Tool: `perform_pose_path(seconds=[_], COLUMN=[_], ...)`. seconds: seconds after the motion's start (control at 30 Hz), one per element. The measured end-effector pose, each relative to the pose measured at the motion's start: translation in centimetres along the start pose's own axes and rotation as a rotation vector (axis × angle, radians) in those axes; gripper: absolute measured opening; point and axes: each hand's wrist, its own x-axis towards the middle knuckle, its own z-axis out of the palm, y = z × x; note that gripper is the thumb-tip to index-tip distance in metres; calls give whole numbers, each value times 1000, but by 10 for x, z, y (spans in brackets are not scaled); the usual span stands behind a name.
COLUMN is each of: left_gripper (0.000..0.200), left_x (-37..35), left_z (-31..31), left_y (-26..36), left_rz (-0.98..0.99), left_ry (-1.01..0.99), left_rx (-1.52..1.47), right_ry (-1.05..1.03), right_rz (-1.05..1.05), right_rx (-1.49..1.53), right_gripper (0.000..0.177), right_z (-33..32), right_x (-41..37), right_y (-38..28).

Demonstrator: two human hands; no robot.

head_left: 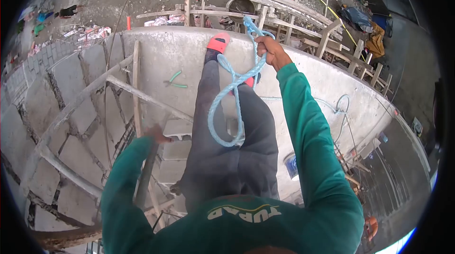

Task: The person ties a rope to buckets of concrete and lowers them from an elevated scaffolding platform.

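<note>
My right hand [271,51] is closed around a light blue rope [235,83] at the upper middle. Below the fist the rope crosses itself and hangs in a large loop in front of my dark trousers; a bundled bit sticks up above the fist. My left hand [159,134] is at the left, thumb apart from the fingers, slightly blurred, near a wooden pole, with nothing seen in it. Green-handled pliers [176,81] lie on the concrete ledge [166,50] between the left hand and my red slipper [218,43].
Wooden poles [137,88] and a slanting bar [149,99] stand at the left beside a block wall. More blue rope [339,109] trails along the ledge at right. A white and blue bucket [291,166] sits by my right arm. Timber framing [303,22] lines the far edge, with ground far below.
</note>
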Motion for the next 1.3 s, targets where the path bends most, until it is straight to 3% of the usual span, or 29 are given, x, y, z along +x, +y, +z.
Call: perform_pose_path(seconds=[0.07,0.13,0.17,0.3,0.37,0.6,0.77,1.0,1.2,1.3], left_gripper=[74,57,15,16,16,16,16,14,15,16], left_x=[8,13,16,28,23,14,7,7,5,11], left_z=[17,4,2,21,21,15,10,14,13,12], left_y=[-12,-15,-13,-17,-12,-2,6,7,8,2], left_rz=[-68,-258,-244,-193,-280,-277,-311,-265,-339,-283], left_ry=[95,-303,-234,-106,-113,-81,23,-14,38,-22], left_rx=[14,-847,-928,-763,-875,-915,-797,-702,-777,-666], right_ry=[15,57,41,11,30,19,61,14,58,20], right_rz=[26,36,17,52,50,42,-2,-43,-106,-66], right_rx=[18,84,82,13,-1,-29,-99,-94,-132,-15], right_gripper=[19,20,19,21,22,23,23,22,26,21], right_z=[5,7,7,13,14,35,63,80,88,83], right_x=[8,10,13,13,20,43,49,83,101,110], right_y=[7,-4,-11,-40,-49,-101,-128,-156,-163,-158])
